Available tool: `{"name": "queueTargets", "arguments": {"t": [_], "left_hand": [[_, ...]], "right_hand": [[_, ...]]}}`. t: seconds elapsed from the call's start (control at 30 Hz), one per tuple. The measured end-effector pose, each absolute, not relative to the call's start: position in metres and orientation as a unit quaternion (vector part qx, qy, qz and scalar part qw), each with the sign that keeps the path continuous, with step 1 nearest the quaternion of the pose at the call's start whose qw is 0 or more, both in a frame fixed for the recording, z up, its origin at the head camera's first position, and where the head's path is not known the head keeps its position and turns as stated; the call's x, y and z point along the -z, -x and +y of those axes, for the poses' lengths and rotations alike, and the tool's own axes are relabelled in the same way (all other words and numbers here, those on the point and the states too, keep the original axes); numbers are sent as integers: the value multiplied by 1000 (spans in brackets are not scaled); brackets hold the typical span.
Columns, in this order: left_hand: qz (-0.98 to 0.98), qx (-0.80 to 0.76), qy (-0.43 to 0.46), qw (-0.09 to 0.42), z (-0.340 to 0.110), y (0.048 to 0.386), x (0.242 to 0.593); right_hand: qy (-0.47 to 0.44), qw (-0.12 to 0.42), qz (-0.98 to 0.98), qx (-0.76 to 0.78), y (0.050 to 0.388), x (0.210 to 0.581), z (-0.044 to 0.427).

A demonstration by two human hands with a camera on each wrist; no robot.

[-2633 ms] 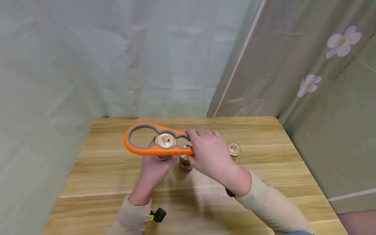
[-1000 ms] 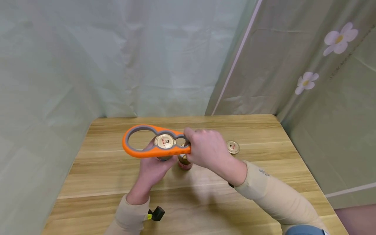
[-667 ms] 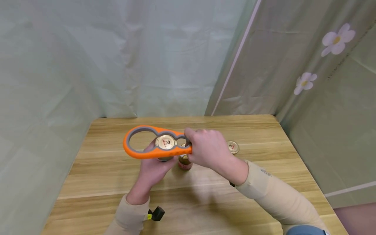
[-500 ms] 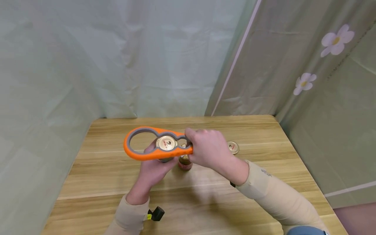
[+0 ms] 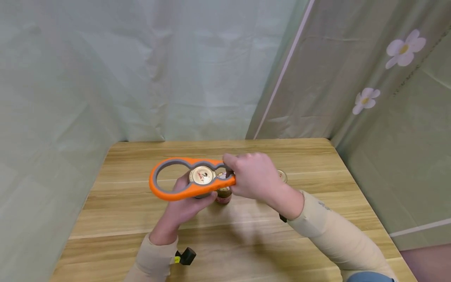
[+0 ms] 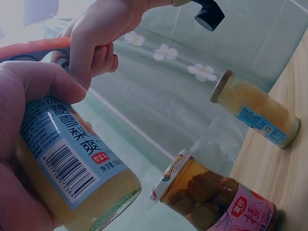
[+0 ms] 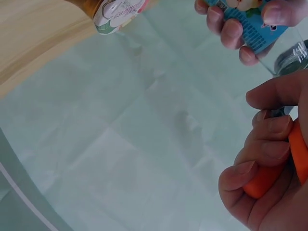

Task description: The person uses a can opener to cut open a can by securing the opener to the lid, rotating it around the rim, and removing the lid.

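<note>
My left hand (image 5: 184,208) holds a glass jar (image 6: 72,166) of pale contents with a blue label, raised off the table. In the head view its gold lid (image 5: 202,175) sits inside the middle opening of an orange and grey jar opener (image 5: 197,191). Fingers of my right hand (image 5: 256,176) are curled round the narrow end of that opener. The opener's large ring sticks out to the left with nothing in it. In the right wrist view only orange handle parts show between the right fingers.
Just behind the held jar stands a pink-labelled jar (image 6: 245,211) of dark round fruit, partly covered by the opener. A second pale, blue-labelled jar (image 6: 260,118) stands farther right, its lid (image 5: 282,175) half hidden by my right hand. Curtains (image 5: 211,98) hang behind the wooden table (image 5: 123,219).
Over the last half second the opener's ring end has swung slightly towards me, and the right hand has shifted a little right. The held jar's lid has moved slightly right and nearer.
</note>
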State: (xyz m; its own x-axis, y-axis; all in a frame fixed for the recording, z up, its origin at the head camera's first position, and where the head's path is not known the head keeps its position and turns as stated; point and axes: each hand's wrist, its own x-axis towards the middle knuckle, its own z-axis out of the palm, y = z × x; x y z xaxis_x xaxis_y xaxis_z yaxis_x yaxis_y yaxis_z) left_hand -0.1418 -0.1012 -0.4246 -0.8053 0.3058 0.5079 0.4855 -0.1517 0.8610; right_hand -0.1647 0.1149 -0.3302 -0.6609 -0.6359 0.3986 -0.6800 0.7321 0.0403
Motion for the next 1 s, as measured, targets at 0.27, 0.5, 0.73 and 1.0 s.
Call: {"name": "queueTargets", "arguments": {"t": [0.27,0.5,0.73,1.0], "left_hand": [[-652,681,324,75,-100,144,427],[-650,679,332,77,-99,145,429],[-649,680,333,79,-99,144,425],[-657,673,331,78,-99,143,424]], "right_hand": [[-354,197,-912,-54,167,334,117],[-348,195,-915,-61,167,334,118],[-347,191,-916,-66,166,333,118],[-355,191,-912,-70,168,333,120]]}}
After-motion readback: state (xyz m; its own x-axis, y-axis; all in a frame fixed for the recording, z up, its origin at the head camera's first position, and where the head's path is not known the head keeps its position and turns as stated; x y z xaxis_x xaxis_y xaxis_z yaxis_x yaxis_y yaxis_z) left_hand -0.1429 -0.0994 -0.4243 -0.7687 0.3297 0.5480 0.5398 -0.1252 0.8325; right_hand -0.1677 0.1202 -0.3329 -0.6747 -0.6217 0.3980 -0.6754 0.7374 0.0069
